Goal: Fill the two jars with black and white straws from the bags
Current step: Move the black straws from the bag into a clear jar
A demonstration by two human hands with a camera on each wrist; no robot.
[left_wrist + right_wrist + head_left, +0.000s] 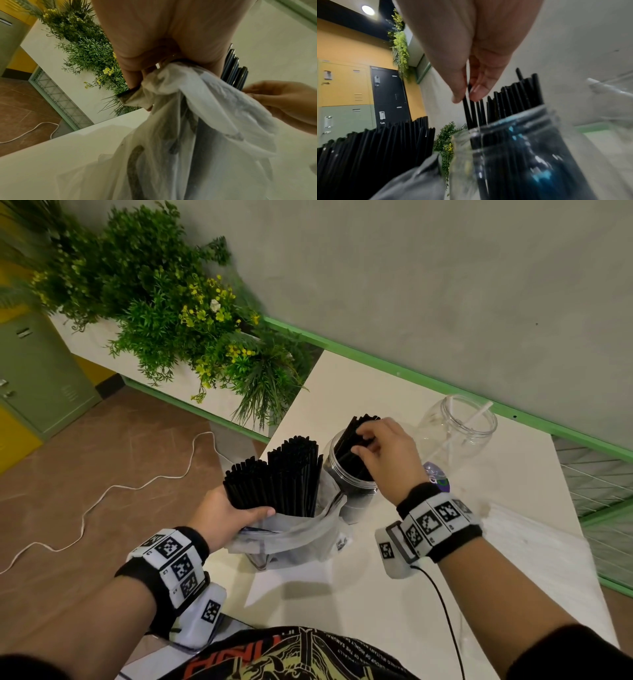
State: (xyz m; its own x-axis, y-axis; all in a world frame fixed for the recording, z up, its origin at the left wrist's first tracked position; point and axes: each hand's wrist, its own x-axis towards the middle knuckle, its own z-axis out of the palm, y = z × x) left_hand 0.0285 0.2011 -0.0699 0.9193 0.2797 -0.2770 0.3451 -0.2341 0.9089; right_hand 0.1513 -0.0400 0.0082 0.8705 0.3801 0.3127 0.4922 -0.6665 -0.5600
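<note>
A clear plastic bag (pixel 291 535) of black straws (pixel 277 477) stands on the white table (pixel 394 594). My left hand (pixel 229 515) grips the bag (pixel 197 108) and the bundle near its mouth. To its right a clear jar (pixel 352 494) holds black straws (pixel 510 94) that lean left. Over its mouth my right hand (pixel 383 450) pinches a few black straws (pixel 467 102) between thumb and fingers. A second clear jar (pixel 459 433) behind on the right holds two or three white straws (pixel 479 410).
A planter of green and yellow plants (pixel 178 313) runs along the left past the table's far corner. A white cable (pixel 102 494) lies on the brown floor. A grey wall with a green ledge (pixel 445 386) borders the table's back.
</note>
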